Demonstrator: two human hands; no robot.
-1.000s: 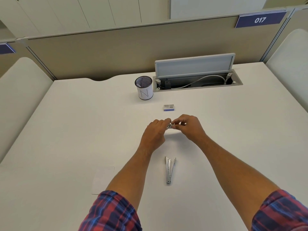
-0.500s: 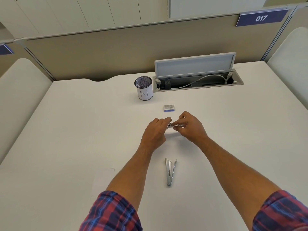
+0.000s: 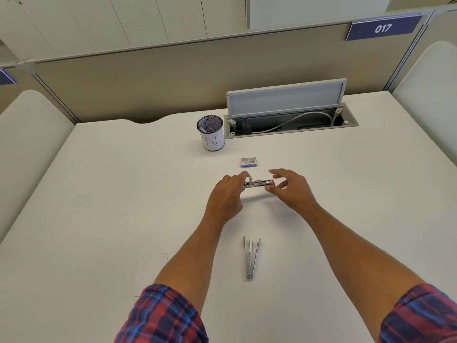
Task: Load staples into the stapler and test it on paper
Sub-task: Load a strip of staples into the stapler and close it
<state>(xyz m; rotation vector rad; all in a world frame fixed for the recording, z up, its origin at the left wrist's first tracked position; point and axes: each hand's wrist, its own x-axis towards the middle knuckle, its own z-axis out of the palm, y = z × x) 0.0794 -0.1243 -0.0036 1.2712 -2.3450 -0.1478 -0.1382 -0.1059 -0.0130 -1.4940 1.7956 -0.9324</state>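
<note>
My left hand (image 3: 226, 196) pinches the left end of a small silver stapler (image 3: 258, 183) with a red right tip, holding it level just above the white desk. My right hand (image 3: 290, 188) hovers at the stapler's right end with its fingers spread and its thumb close under the red tip. A small staple box (image 3: 249, 162) lies just beyond my hands. A white sheet of paper (image 3: 150, 273) lies near the desk's front left, partly under my left forearm.
A long silver hinged metal tool (image 3: 251, 256), spread in a narrow V, lies between my forearms. A mesh pen cup (image 3: 211, 133) stands at the back, beside an open cable tray (image 3: 291, 120) with a raised lid. A partition wall closes off the desk's far edge.
My right hand has let go of the stapler and spread its fingers, drawing slightly to the right. More of the stapler now shows between my hands. My left hand keeps its hold.
</note>
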